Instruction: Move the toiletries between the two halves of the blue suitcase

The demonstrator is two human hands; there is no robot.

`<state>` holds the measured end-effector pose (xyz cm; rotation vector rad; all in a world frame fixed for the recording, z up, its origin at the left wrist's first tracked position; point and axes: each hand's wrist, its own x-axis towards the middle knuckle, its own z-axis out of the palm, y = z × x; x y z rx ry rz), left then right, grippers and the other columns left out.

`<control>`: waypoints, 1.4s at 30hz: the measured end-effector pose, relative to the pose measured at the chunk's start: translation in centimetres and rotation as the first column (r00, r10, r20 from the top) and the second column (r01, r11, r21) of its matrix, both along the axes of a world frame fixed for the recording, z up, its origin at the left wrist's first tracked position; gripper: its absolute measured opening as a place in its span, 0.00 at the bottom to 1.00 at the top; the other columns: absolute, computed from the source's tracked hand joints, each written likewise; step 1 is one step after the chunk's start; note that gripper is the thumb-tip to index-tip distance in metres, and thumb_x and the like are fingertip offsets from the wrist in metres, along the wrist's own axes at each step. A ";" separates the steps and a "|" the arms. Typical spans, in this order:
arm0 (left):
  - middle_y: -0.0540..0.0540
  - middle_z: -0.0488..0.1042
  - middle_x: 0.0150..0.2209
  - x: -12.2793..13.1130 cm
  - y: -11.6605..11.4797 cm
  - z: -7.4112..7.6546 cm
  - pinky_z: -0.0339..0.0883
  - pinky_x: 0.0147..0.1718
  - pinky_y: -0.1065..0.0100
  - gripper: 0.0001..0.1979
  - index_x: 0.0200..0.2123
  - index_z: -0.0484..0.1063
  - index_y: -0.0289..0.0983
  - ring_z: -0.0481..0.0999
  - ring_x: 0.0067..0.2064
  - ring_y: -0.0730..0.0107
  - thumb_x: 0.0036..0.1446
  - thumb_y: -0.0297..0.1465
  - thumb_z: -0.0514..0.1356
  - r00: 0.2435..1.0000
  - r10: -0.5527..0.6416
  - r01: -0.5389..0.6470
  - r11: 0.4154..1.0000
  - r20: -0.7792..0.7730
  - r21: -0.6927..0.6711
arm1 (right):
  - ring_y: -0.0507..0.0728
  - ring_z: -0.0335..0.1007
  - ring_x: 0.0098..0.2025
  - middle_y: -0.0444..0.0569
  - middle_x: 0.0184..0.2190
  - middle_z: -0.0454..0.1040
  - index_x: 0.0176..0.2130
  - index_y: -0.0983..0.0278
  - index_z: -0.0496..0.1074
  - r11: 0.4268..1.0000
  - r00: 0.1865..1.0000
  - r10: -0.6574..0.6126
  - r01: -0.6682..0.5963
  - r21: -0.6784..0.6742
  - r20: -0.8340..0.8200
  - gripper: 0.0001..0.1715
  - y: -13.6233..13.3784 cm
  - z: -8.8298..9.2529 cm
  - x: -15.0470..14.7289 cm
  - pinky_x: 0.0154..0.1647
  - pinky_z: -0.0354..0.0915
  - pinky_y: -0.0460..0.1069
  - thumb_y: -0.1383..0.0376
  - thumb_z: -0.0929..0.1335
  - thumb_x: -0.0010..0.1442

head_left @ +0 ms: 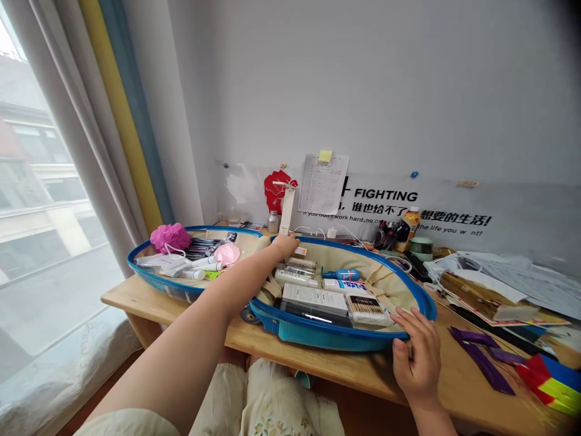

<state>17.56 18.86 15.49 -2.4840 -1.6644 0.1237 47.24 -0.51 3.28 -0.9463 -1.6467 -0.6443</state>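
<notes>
An open blue suitcase (pixel 345 342) with a beige lining lies across the wooden table. My left hand (pixel 285 244) reaches over to the far rim, close to a tall white upright object (pixel 287 211); its fingers are partly hidden, and I cannot tell whether it grips anything. My right hand (pixel 420 348) rests on the near right rim, fingers stretched out. In the right half are a cotton swab pack (pixel 367 307), a white box (pixel 313 298), a blue bottle (pixel 342 274) and a toothpaste tube (pixel 338 284). The left half holds a pink bath puff (pixel 170 238), white tubes (pixel 206 264) and a pink round item (pixel 227 254).
Behind the suitcase are a small jar (pixel 273 221), a white charger (pixel 331 232) and an orange-labelled bottle (pixel 409 229) by the wall. Papers (pixel 512 278), purple wrappers (pixel 483 363) and a colourful packet (pixel 551 381) lie on the right. A curtain (pixel 86 139) hangs at the left window.
</notes>
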 end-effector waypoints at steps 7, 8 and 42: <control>0.41 0.71 0.55 -0.3 0.6 -1.3 0.73 0.48 0.54 0.20 0.56 0.68 0.36 0.74 0.51 0.61 0.64 0.39 0.60 0.999 0.030 -0.030 0.999 0.018 -0.019 | 0.66 0.67 0.59 0.56 0.48 0.76 0.50 0.62 0.71 1.000 1.000 -0.002 0.002 -0.004 -0.008 0.18 0.0 0.0 0.0 0.58 0.61 0.64 0.58 0.59 0.68; 0.41 0.71 0.54 -0.3 0.6 -1.4 0.73 0.48 0.54 0.20 0.56 0.68 0.36 0.74 0.51 0.61 0.64 0.39 0.60 0.999 0.027 -0.027 0.999 0.021 -0.027 | 0.66 0.67 0.59 0.56 0.48 0.76 0.50 0.62 0.71 1.000 1.000 -0.006 0.006 -0.011 -0.009 0.19 0.0 0.0 0.0 0.59 0.60 0.65 0.58 0.59 0.68; 0.41 0.77 0.51 -23.8 -6.3 -0.3 0.68 0.52 0.61 0.19 0.50 0.73 0.36 0.76 0.51 0.62 0.54 0.30 0.65 0.929 0.367 -0.362 0.888 -0.036 -0.283 | 0.65 0.68 0.57 0.57 0.47 0.76 0.50 0.63 0.71 0.999 1.000 0.013 -0.013 0.049 0.007 0.19 0.4 0.3 -0.2 0.58 0.61 0.63 0.58 0.60 0.68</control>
